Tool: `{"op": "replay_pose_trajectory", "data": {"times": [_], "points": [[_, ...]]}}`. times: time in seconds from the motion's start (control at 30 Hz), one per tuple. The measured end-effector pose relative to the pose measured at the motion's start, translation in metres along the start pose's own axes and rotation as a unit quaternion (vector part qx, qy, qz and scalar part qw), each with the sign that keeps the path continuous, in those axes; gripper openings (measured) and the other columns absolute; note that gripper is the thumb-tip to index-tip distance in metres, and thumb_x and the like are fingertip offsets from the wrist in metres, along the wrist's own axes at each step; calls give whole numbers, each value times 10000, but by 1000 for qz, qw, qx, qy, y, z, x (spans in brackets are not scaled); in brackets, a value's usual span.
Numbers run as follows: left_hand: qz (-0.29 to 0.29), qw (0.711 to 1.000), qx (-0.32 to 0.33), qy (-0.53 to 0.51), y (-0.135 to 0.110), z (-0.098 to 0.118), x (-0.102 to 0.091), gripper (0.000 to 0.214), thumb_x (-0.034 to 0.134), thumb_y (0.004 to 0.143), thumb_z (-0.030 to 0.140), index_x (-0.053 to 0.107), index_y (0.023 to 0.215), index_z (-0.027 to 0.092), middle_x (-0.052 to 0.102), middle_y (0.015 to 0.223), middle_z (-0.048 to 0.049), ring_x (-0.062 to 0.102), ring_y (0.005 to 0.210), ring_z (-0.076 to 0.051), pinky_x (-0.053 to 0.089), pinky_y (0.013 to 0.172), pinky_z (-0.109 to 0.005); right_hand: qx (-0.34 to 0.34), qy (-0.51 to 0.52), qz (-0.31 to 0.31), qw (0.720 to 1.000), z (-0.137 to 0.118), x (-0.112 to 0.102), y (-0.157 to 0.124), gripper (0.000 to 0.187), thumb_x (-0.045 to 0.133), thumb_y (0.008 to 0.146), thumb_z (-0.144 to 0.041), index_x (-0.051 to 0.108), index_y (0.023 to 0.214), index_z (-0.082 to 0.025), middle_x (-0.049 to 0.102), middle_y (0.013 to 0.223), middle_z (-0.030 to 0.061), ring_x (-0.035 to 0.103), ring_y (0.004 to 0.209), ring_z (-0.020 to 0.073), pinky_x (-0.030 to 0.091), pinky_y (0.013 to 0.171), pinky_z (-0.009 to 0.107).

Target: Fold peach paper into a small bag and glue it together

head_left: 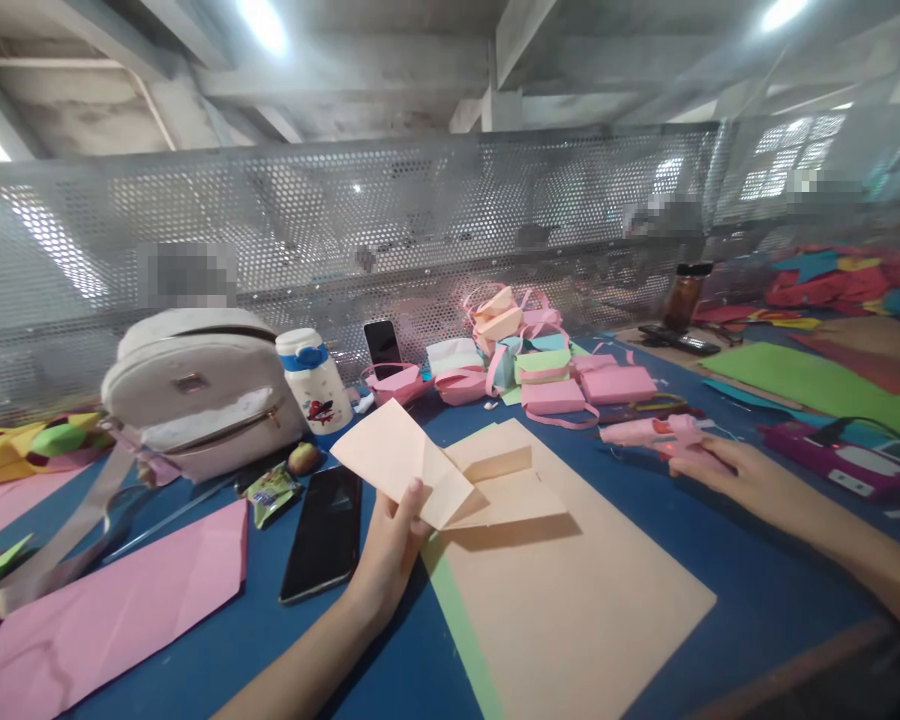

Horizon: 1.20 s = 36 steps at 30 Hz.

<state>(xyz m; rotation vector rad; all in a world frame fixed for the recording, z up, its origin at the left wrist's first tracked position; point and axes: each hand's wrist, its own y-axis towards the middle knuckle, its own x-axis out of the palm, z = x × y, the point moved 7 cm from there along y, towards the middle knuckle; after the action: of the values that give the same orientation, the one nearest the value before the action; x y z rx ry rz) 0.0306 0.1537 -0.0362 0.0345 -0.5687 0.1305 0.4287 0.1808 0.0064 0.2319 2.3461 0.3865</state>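
A folded peach paper piece point(397, 450) is pinched in my left hand point(394, 535), thumb on its near face. It is held tilted over a large peach sheet point(570, 600), which lies on top of a green one. Part of the folded paper, with upright flaps, extends to the right over the sheet. On the right, my right hand point(709, 462) is wrapped round a pink glue gun point(660, 432), whose nozzle points left. Several small paper bags point(555, 395) in pink, green and blue stand behind the sheet.
A black phone point(322, 535), a snack packet point(271, 494) and a pink sheet point(142, 600) lie at left. Behind them stand a white backpack point(202, 390) and a bottle point(315, 385). A purple power strip point(840, 458) sits at right. A perforated metal screen point(420, 220) borders the back.
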Motion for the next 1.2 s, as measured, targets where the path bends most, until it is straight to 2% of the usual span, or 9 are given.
{"op": "replay_pose_trajectory", "data": {"times": [0.13,0.33,0.47,0.57,0.67,0.8,0.93,1.0,1.2], "points": [[3,1000,-6,2,1,-1,-1,736,826,715,430,497,1334,207,650,1299,-155,551,1283,-361,530,1001,-464,5,20,-76,997,33,16,-2,365,575,827,-524,751,790,-206,749,766,60,684,671,255,504,576,310],[2,1000,-8,1,1,-2,-2,728,820,724,421,491,1334,198,636,1317,-162,541,1293,-365,530,1002,-470,-13,-60,-65,996,52,7,-5,472,533,807,-641,725,798,-210,752,817,81,710,766,311,535,646,347],[-5,1000,-3,6,1,-2,-2,742,813,727,427,475,1348,200,626,1329,-162,558,1271,-372,533,993,-483,-79,-193,14,978,23,-25,-18,514,532,771,-691,698,897,-222,737,997,149,683,922,413,537,747,491],[-1,1000,2,9,2,-3,-4,744,815,722,432,475,1342,203,620,1334,-162,558,1270,-373,532,992,-483,-104,-266,118,951,-27,-40,-42,462,444,864,-643,666,938,-244,720,962,145,668,875,405,511,724,509],[-12,1000,4,18,1,-3,-3,726,802,727,467,487,1319,191,623,1325,-167,566,1261,-367,529,988,-474,-243,-160,111,950,-100,-8,-66,279,493,939,-488,596,1076,-266,689,1028,106,664,921,317,517,770,423],[-44,998,12,35,-3,2,4,642,755,780,477,496,1305,212,609,1345,-154,579,1251,-338,513,1000,-458,-383,-64,-59,920,-168,72,-72,284,666,888,-373,556,1103,-224,660,1086,88,626,985,260,508,809,366],[-54,998,18,40,-5,3,6,642,750,785,487,495,1306,213,603,1352,-155,586,1238,-347,514,993,-475,-396,-11,-110,911,-188,107,-51,129,707,869,-242,605,938,-204,677,948,33,611,906,206,467,789,318],[-55,998,18,37,-3,1,4,664,762,770,494,501,1301,192,624,1317,-169,595,1223,-359,520,981,-482,-400,34,-117,909,-191,110,-40,54,664,908,-222,620,884,-201,682,883,1,606,853,171,441,762,286],[-45,999,19,23,2,-3,-2,653,759,783,470,494,1311,193,641,1298,-156,626,1185,-341,521,987,-469,-433,90,-108,890,-193,111,-31,147,614,954,-282,654,852,-184,689,835,2,577,800,153,405,733,274]]}}
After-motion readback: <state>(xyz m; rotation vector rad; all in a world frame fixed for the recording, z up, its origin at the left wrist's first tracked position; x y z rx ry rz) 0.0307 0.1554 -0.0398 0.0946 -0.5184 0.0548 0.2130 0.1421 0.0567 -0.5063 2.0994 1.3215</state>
